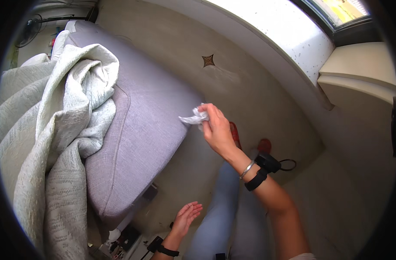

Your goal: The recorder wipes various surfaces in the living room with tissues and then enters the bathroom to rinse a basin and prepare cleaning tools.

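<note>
A crumpled white tissue or thin cloth (194,118) is pinched in the fingers of my right hand (217,130), which is above the floor beside the corner of a grey upholstered sofa (152,120). A bracelet and a black strap with a small device are on that wrist. Low in the picture, my left hand (185,218) holds nothing, its fingers extended and slightly apart, near my leg. It also wears a black strap. A rumpled light grey-green textured blanket (64,130) lies over the sofa's left part.
Beyond the sofa, the floor bears a star-shaped decorative inlay (208,60). A pale window sill (282,35) runs along the upper right, with a cream ledge (360,71) beside it. A fan (30,31) stands upper left. Small items (120,243) lie at the bottom.
</note>
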`<state>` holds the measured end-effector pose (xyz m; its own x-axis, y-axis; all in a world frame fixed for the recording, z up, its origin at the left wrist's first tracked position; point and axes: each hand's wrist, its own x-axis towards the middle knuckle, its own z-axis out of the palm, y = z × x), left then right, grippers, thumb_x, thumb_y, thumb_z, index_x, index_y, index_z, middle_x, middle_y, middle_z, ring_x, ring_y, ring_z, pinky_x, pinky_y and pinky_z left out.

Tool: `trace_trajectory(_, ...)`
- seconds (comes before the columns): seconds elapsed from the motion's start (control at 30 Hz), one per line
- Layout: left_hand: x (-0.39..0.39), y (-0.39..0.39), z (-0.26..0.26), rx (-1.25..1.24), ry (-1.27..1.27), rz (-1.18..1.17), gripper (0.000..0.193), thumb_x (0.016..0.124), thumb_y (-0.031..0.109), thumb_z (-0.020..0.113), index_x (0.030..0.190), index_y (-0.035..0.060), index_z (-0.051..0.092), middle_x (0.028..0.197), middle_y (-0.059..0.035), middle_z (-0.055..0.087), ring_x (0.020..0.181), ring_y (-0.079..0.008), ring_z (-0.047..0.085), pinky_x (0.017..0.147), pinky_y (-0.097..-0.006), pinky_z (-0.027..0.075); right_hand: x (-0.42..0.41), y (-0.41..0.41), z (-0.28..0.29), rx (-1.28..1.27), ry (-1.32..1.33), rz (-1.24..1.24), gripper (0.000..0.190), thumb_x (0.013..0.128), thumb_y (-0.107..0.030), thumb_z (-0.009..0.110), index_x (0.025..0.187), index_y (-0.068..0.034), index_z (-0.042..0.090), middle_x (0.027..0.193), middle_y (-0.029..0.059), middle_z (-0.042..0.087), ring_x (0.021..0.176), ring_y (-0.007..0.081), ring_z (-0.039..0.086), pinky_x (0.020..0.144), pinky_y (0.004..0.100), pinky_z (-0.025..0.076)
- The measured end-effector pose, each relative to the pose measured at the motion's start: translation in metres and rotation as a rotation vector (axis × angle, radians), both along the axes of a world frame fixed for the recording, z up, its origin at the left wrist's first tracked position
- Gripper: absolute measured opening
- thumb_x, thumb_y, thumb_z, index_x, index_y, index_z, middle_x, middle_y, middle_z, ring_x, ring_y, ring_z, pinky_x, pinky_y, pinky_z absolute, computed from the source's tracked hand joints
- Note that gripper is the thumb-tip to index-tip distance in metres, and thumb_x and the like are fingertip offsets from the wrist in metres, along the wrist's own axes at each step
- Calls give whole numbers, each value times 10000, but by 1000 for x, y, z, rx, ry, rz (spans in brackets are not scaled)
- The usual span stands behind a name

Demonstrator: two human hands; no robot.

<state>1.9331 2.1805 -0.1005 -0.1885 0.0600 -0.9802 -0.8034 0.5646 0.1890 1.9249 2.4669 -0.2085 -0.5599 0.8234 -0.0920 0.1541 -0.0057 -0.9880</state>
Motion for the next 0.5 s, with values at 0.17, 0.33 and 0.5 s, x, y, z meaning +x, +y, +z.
trace_trajectory(0.17,22,12,11,92,45,-60,287,888,170,403,1117,0,435,1088,-130,516,1024,-193,496,858,-290,398,11,-51,-46,388,-437,316,246,691,-10,520,929,-72,516,921,102,542,904,296,509,709,360,477)
trace_trajectory(0.33,32,-13,23,121,132,-55,283,883,171,419,1115,10,439,1083,-117,517,1010,-176,491,864,-276,373,75,-67,-52,106,-655,348,216,687,27,477,884,-44,528,875,154,546,840,325,534,727,392,449)
trace_trajectory(0.5,36,-31,35,104,154,-56,273,881,166,422,1095,-2,444,1059,-131,524,1002,-188,500,866,-285,393,56,-61,56,-62,-25,-195,249,633,48,476,868,-31,493,887,137,491,843,337,469,731,391,390)
